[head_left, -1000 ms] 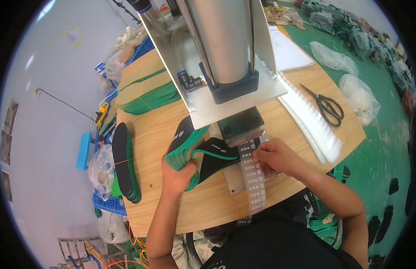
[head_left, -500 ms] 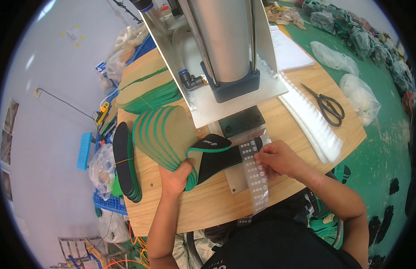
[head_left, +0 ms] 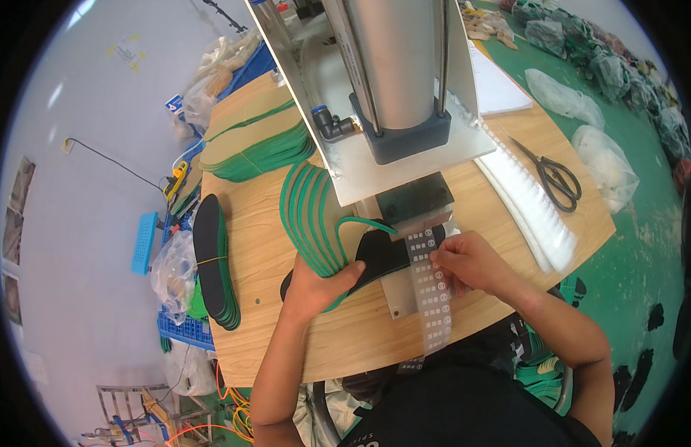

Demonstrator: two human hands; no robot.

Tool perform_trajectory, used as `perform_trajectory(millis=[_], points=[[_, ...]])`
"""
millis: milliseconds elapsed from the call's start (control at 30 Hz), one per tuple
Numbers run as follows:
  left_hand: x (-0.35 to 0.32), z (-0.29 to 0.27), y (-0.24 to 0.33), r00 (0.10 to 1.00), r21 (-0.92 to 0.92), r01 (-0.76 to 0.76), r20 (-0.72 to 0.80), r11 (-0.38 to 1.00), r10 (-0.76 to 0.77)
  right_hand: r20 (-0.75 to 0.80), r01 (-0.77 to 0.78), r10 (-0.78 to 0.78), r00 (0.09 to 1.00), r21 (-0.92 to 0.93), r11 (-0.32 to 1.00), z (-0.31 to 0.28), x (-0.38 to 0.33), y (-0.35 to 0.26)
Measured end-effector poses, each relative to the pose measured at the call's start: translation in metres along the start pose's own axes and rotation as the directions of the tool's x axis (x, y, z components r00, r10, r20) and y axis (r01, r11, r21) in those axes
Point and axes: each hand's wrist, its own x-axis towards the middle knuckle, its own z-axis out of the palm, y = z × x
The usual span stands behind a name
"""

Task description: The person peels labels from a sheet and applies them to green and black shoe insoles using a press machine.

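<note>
1. Green-edged black insoles (head_left: 315,223) stand fanned upright on the wooden desk (head_left: 360,335), leaning beside the press (head_left: 394,97).
2. The left hand (head_left: 312,287) has its grip clenched on the near end of that fan, fingers curled over the lowest insole.
3. One black insole (head_left: 379,249) lies flat with its far end beneath the dark press head.
4. The right hand (head_left: 472,261) pinches a clear label strip (head_left: 429,290) laid across that insole; the strip trails off the desk's near edge.
5. Judging by the layout, one insole is being labelled, while the fan appears to wait its turn.
6. Further stacks (head_left: 256,145) and a bundled pile (head_left: 215,261) sit to the left; whether they are finished cannot be told.
7. Scissors (head_left: 554,179) lie well to the right.
</note>
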Motion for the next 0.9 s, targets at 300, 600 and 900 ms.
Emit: perform_trajectory(millis=[300,600,900], points=[[0.001,0.001,0.001,0.989,-0.194,-0.011,-0.145,0.981,-0.018,0.024,-0.037,0.038,0.999,-0.021,0.999,-0.003,-0.003,-0.002],[-0.005,-0.003,-0.004,0.988,-0.295,-0.021,-0.151,0.955,-0.025,0.006,-0.078,0.078,0.997,0.049,0.996,-0.005,-0.005,-0.009],[-0.010,-0.006,-0.018,0.959,-0.387,0.010,-0.258,0.922,-0.118,-0.008,-0.041,0.042,0.999,0.075,0.996,-0.002,-0.001,-0.010]])
